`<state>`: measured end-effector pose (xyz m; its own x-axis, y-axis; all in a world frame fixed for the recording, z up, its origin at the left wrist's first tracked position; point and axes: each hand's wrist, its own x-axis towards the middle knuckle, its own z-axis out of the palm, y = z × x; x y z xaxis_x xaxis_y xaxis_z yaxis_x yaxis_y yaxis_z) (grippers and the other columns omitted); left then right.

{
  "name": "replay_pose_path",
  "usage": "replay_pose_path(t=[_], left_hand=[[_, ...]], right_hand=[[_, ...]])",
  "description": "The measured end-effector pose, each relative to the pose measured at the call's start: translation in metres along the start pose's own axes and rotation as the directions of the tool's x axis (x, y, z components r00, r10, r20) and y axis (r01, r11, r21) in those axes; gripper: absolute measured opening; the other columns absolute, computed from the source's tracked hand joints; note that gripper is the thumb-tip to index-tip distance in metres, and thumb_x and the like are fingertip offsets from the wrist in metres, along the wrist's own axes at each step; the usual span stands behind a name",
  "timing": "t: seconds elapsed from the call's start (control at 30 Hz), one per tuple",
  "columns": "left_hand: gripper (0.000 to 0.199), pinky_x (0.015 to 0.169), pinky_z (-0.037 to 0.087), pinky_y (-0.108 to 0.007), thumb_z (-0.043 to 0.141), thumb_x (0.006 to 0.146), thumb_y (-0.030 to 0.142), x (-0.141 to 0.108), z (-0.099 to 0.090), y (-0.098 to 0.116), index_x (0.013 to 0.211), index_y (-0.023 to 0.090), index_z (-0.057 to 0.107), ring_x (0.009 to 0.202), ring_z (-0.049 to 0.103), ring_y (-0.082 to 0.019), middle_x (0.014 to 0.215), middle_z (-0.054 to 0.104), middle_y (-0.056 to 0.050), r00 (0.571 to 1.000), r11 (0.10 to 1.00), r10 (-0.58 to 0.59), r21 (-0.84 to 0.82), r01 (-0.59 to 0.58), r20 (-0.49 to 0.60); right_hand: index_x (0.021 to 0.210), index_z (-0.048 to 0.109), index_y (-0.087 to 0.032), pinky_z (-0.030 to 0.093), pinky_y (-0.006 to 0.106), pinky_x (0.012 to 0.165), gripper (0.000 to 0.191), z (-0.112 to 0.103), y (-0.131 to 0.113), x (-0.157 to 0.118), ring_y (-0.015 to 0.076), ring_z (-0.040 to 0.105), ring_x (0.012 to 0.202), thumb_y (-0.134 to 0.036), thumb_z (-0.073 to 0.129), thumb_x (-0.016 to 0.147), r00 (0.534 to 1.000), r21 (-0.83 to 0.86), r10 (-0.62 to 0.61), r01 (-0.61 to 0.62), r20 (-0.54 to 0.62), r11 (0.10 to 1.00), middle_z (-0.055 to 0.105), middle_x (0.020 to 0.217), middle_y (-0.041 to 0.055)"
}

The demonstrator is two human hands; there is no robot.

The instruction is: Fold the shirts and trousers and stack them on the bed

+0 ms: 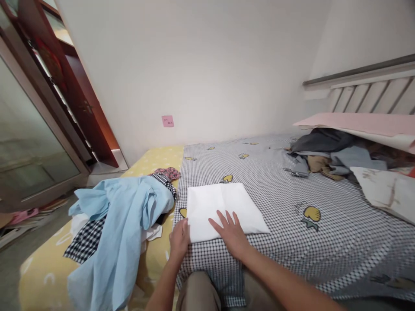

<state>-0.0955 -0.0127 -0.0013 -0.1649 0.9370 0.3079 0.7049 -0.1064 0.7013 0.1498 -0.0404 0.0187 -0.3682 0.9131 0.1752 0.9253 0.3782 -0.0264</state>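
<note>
A white folded cloth [207,207] lies flat in a rough rectangle on the checked bed sheet, with a faint crease down its middle. At its lower left edge my left hand [179,239] is closed, thumb up against the border of the cloth. The fingertips of that hand are partly hidden. My right hand [231,233] rests palm down on the front part of the cloth, fingers spread apart. Just left of the cloth is a heap with a light blue garment [126,216] on top.
Black-and-white checked clothing [87,239] shows under the blue garment, on a yellow sheet [155,157]. Dark and grey clothes [324,142] are piled at right beneath a pink board [363,121], near the bed's headboard [372,95]. A pink note [167,121] sticks to the wall.
</note>
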Motion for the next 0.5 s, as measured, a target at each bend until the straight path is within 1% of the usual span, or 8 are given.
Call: replay_pose_path(t=[0.1, 0.2, 0.27, 0.3, 0.33, 0.4, 0.47, 0.5], left_hand=[[0.062, 0.103, 0.050, -0.044, 0.014, 0.102, 0.045, 0.005, 0.005, -0.005, 0.120, 0.013, 0.064, 0.112, 0.065, -0.026, 0.118, 0.070, -0.017, 0.987, 0.995, -0.099, -0.007, 0.099, -0.123], [0.063, 0.105, 0.048, -0.046, 0.014, 0.101, 0.044, 0.004, 0.011, -0.007, 0.123, 0.009, 0.062, 0.115, 0.063, -0.029, 0.120, 0.067, -0.021, 0.967, 0.989, -0.147, 0.005, 0.151, -0.208], [0.061, 0.106, 0.047, -0.047, 0.017, 0.101, 0.044, 0.000, 0.014, -0.007, 0.121, 0.010, 0.064, 0.116, 0.061, -0.031, 0.121, 0.067, -0.020, 0.964, 0.988, -0.143, 0.020, 0.151, -0.226], [0.060, 0.106, 0.047, -0.047, 0.018, 0.101, 0.044, -0.001, 0.015, -0.006, 0.119, 0.011, 0.065, 0.115, 0.061, -0.031, 0.120, 0.067, -0.020, 0.965, 0.988, -0.136, 0.039, 0.148, -0.226], [0.060, 0.104, 0.047, -0.047, 0.019, 0.101, 0.044, -0.003, 0.016, -0.005, 0.118, 0.011, 0.066, 0.114, 0.062, -0.030, 0.119, 0.067, -0.020, 0.967, 0.987, -0.128, 0.067, 0.146, -0.222], [0.061, 0.102, 0.048, -0.046, 0.018, 0.102, 0.044, -0.004, 0.016, -0.004, 0.119, 0.011, 0.066, 0.112, 0.063, -0.030, 0.120, 0.066, -0.020, 0.971, 0.978, -0.120, 0.141, 0.151, -0.209], [0.063, 0.100, 0.049, -0.046, 0.016, 0.103, 0.044, -0.004, 0.016, -0.002, 0.125, 0.010, 0.064, 0.112, 0.063, -0.030, 0.124, 0.065, -0.020, 0.970, 0.960, -0.133, 0.218, 0.177, -0.203], [0.064, 0.099, 0.050, -0.046, 0.015, 0.103, 0.044, -0.003, 0.016, -0.001, 0.128, 0.010, 0.063, 0.113, 0.063, -0.031, 0.126, 0.065, -0.020, 0.969, 0.950, -0.141, 0.249, 0.190, -0.202]], right_hand=[[0.155, 0.044, -0.036, 0.017, 0.067, 0.120, 0.075, 0.001, -0.006, 0.013, 0.0397, 0.030, 0.152, 0.001, 0.046, 0.089, 0.997, 0.004, 0.077, -0.077, 0.022, 0.997, 0.030, 0.167, 0.0118], [0.152, 0.049, -0.032, 0.025, 0.066, 0.117, 0.066, 0.000, -0.006, 0.023, 0.0409, 0.032, 0.150, -0.003, 0.044, 0.093, 0.988, 0.039, 0.123, -0.127, 0.096, 0.991, 0.036, 0.165, 0.0131], [0.148, 0.054, -0.031, 0.029, 0.062, 0.116, 0.061, 0.000, -0.004, 0.027, 0.0387, 0.035, 0.149, -0.005, 0.041, 0.094, 0.981, 0.165, 0.153, -0.171, 0.116, 0.971, 0.040, 0.163, 0.0129], [0.143, 0.059, -0.029, 0.030, 0.059, 0.116, 0.057, -0.001, -0.003, 0.029, 0.0373, 0.038, 0.148, -0.006, 0.042, 0.094, 0.977, 0.291, 0.178, -0.205, 0.119, 0.935, 0.044, 0.160, 0.0128], [0.135, 0.066, -0.028, 0.030, 0.057, 0.117, 0.051, -0.002, 0.000, 0.031, 0.0362, 0.041, 0.146, -0.007, 0.044, 0.094, 0.971, 0.430, 0.206, -0.240, 0.125, 0.871, 0.051, 0.155, 0.0127], [0.113, 0.076, -0.026, 0.031, 0.053, 0.116, 0.037, -0.008, 0.008, 0.037, 0.0341, 0.049, 0.139, -0.011, 0.051, 0.090, 0.956, 0.666, 0.259, -0.285, 0.141, 0.689, 0.066, 0.138, 0.0108], [0.096, 0.078, -0.027, 0.034, 0.049, 0.115, 0.025, -0.016, 0.021, 0.048, 0.0323, 0.056, 0.130, -0.015, 0.060, 0.084, 0.944, 0.799, 0.294, -0.290, 0.149, 0.527, 0.076, 0.119, 0.0070], [0.092, 0.078, -0.027, 0.037, 0.046, 0.112, 0.022, -0.020, 0.030, 0.055, 0.0313, 0.059, 0.125, -0.016, 0.063, 0.080, 0.939, 0.845, 0.310, -0.282, 0.147, 0.455, 0.077, 0.112, 0.0055]])
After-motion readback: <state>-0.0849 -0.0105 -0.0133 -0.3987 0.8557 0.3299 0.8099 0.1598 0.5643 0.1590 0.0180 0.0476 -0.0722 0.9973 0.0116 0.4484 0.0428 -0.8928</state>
